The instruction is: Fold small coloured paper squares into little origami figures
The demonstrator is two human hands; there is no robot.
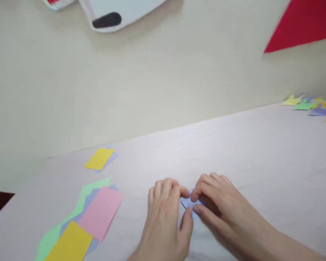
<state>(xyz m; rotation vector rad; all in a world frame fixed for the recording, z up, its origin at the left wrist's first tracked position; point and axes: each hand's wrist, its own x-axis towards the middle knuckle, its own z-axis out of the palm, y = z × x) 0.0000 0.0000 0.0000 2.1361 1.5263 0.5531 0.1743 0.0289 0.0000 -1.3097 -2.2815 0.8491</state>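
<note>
My left hand (165, 214) and my right hand (219, 206) meet near the front of the white table (260, 163). Between their fingertips sits a small pale blue piece of paper (189, 203), mostly hidden by the fingers. Both hands pinch it, thumbs below and fingers curled over the top, and press it against the table surface. Its exact shape is hidden.
A fan of pink (101, 212), yellow (70, 244), green (88, 194) and lilac paper slips lies at the front left. A single yellow slip (99, 158) lies farther back. Several small folded coloured pieces (312, 105) sit at the far right edge. A red triangle (304, 23) hangs on the wall.
</note>
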